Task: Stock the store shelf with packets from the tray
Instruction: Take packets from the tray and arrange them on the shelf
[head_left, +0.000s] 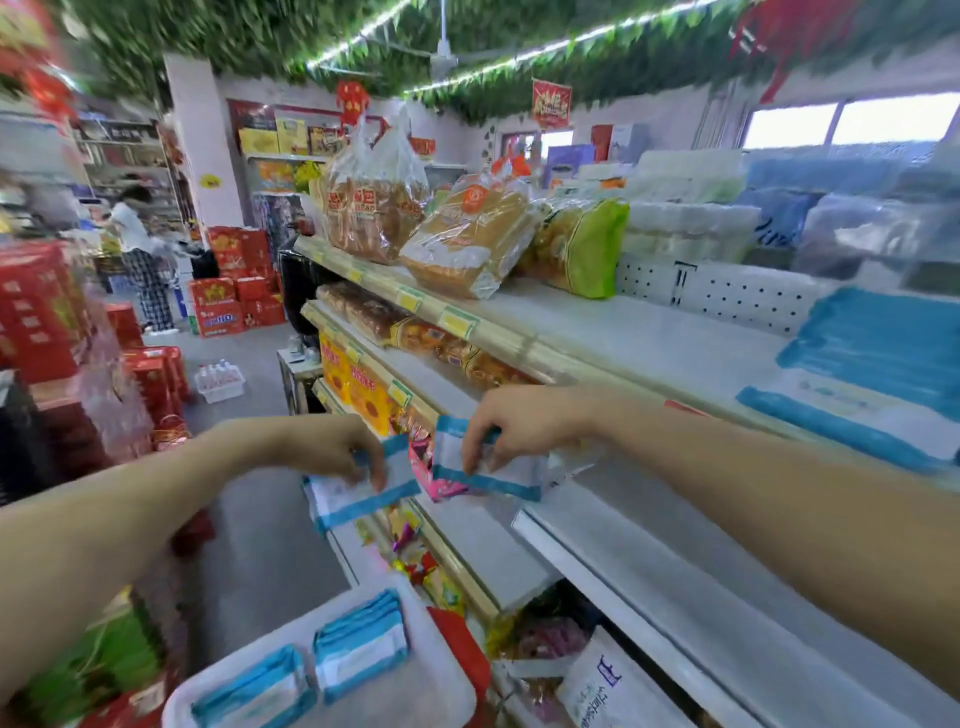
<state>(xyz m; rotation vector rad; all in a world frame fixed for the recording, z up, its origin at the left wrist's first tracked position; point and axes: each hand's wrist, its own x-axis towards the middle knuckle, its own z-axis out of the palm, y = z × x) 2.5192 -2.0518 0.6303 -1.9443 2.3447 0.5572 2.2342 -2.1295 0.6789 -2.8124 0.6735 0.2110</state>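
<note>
**Two-handed stocking at a store shelf (623, 525).** The left grip (337, 449), a bare hand, pinches one blue-and-white packet (358, 499) by its upper edge, out in front of the shelf. The right grip (519, 423) pinches a second packet (488, 475) the same way, at the shelf's front edge. The packets appear flat, light and soft, with a slick film wrapper. A hold on the sealed blue border would probably slip least. Below, a white tray (447, 675) carries two stacks of matching packets (361, 644), standing on edge side by side.
</note>
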